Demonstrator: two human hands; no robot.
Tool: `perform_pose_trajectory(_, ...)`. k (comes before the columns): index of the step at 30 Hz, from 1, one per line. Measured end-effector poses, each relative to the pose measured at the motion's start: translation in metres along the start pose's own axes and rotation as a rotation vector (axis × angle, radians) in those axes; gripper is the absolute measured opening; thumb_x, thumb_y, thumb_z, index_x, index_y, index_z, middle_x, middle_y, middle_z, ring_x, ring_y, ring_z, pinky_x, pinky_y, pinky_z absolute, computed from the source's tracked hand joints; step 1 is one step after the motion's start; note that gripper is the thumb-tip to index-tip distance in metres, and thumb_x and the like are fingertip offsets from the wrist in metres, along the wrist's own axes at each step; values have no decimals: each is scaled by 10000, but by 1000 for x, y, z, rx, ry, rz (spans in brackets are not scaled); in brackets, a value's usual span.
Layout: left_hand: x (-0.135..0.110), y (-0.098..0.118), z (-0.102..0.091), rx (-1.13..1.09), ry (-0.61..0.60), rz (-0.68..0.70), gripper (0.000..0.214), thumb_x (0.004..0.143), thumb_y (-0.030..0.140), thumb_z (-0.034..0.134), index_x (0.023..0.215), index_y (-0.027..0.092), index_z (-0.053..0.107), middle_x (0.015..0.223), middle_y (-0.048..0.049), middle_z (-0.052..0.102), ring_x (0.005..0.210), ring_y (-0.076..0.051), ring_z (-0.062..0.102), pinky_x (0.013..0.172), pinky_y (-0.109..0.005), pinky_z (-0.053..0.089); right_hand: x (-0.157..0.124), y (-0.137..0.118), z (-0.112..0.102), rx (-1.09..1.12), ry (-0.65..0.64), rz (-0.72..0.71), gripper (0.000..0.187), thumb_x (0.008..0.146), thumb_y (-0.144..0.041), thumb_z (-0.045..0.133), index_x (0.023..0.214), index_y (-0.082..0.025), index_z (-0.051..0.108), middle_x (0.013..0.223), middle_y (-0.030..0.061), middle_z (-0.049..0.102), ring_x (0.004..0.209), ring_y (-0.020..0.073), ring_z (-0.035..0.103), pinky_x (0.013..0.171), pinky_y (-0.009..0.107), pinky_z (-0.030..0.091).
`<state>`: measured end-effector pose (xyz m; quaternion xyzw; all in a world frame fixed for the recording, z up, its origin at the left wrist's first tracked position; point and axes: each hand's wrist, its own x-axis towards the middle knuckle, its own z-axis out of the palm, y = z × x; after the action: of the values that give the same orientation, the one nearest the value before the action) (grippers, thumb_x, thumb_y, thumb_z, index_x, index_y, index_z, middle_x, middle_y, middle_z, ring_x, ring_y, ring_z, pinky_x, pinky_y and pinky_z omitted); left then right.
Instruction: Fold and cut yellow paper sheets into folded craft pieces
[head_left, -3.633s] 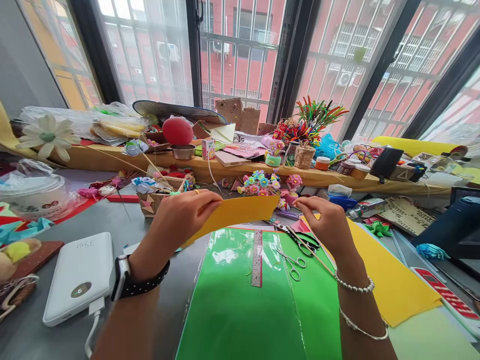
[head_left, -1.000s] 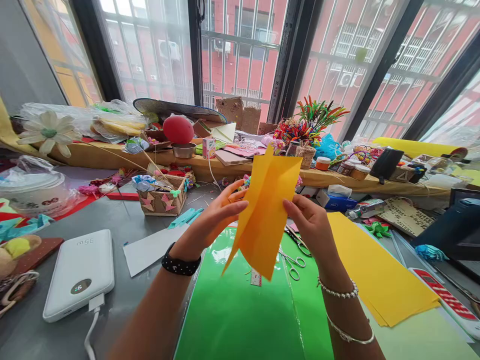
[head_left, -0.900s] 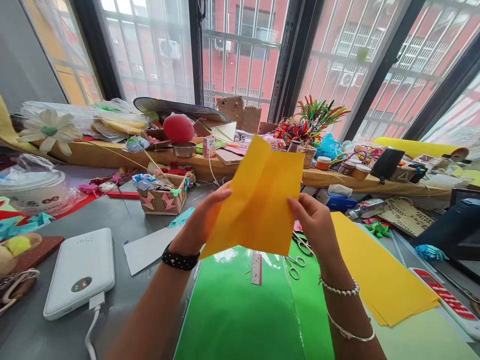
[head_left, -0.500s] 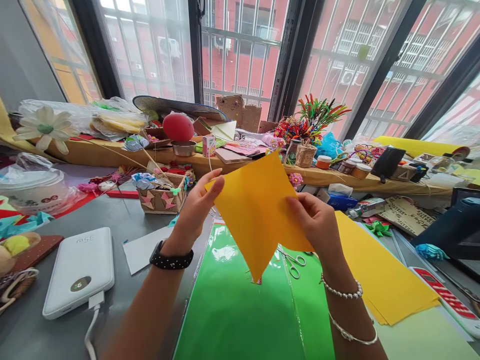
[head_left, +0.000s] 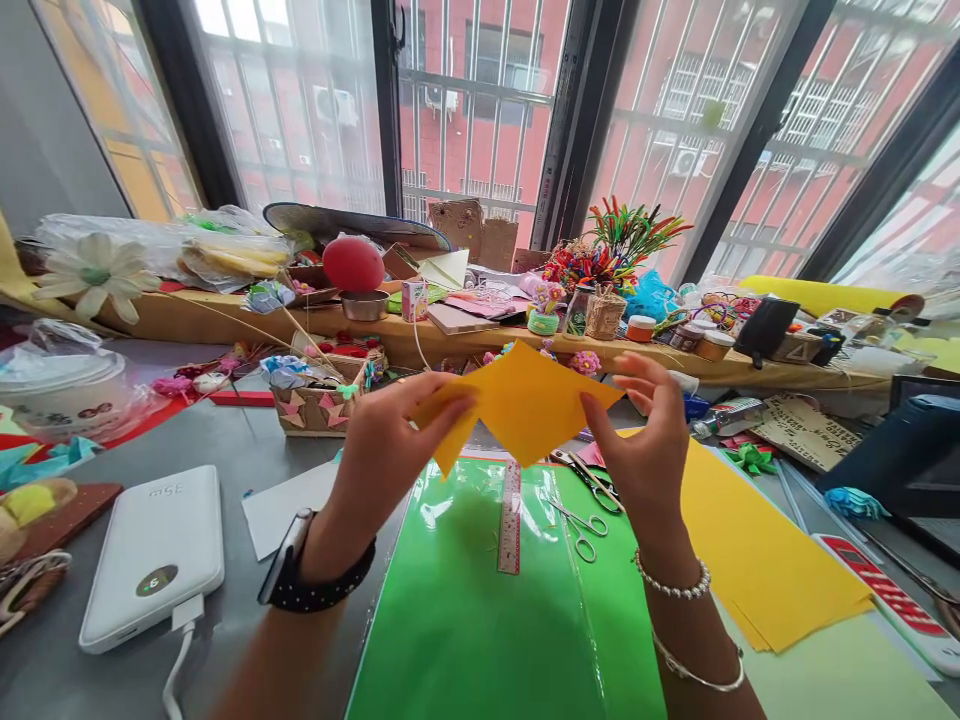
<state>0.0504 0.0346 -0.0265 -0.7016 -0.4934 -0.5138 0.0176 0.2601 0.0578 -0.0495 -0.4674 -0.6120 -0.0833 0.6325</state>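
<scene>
A sheet of yellow-orange paper (head_left: 525, 405) is held up in the air, creased and bent, one corner pointing up and others hanging down. My left hand (head_left: 401, 430) pinches its left side between thumb and fingers. At the right corner, the thumb of my right hand (head_left: 641, 430) presses against the paper; the other fingers are raised and partly spread. Beneath the paper lies a green mat (head_left: 480, 640) under clear plastic. A small patterned ruler (head_left: 510, 520) rests on it, with silver scissors (head_left: 581, 522) and dark-handled scissors (head_left: 596, 480) to the right.
More yellow sheets (head_left: 772, 550) lie to the right beside a red-and-white device (head_left: 885, 595). On the left are a white power bank (head_left: 154, 560) with its cable and a white paper (head_left: 289, 510). A cardboard box (head_left: 311, 410) stands behind them. Craft supplies crowd the ledge (head_left: 480, 345).
The yellow paper has been turned and raised, now appearing wider and shorter. My left wrist has rotated, and the right fingers have lifted. The ruler and dark-handled scissors have come into view.
</scene>
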Motion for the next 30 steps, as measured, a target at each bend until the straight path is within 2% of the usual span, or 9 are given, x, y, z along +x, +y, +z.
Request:
perform_pose_trajectory(2,-5,12,3,24,-15,145,117,738,257,582,821,191,633,763,16,668,666,-108,598,623,-185,450,0,-3,0,-116,76,-110,574,691,-318,605,1196,-160,383,1169,127,465,1016,238,481,874,420,390)
perform_pose_trajectory(4,-10,21,6,29,-24,234,101,754,215,565,823,181,629,778,3,668,676,-103,604,623,-180,453,0,-7,0,-235,81,-194,605,703,-322,589,1232,-152,352,1184,143,456,1086,269,428,911,459,342)
perform_pose_trajectory(9,-20,31,14,47,-67,346,131,793,183,512,873,162,614,781,-11,655,640,-100,600,597,-187,469,-5,-18,2,-408,43,-287,416,760,-259,508,1161,-167,443,1093,110,560,1047,257,483,981,523,200)
perform_pose_trajectory(15,-26,37,17,73,-109,432,145,807,153,485,906,158,590,787,-14,653,639,-111,604,573,-196,477,-9,-31,-4,-307,-35,-302,258,756,-185,484,1007,-174,545,952,48,637,915,197,557,1019,506,124)
perform_pose_trajectory(21,-26,38,12,79,-89,431,143,812,174,483,906,164,590,810,-12,660,647,-118,609,570,-209,481,-6,-35,-11,-201,-135,-292,205,733,-175,521,924,-213,584,850,-11,655,810,162,577,1019,499,136)
perform_pose_trajectory(26,-23,37,5,141,-61,378,125,802,204,494,857,192,606,782,3,665,643,-123,610,582,-224,482,-5,-35,-12,-156,-81,-302,152,779,-161,477,864,-204,596,822,-8,662,755,138,580,1013,484,177)
perform_pose_trajectory(30,-23,37,-3,244,-148,270,106,775,206,528,841,221,609,833,17,665,654,-142,617,577,-248,486,-6,-37,-9,-147,-78,-306,149,790,-159,475,871,-198,595,828,-1,664,746,133,580,1009,481,198)
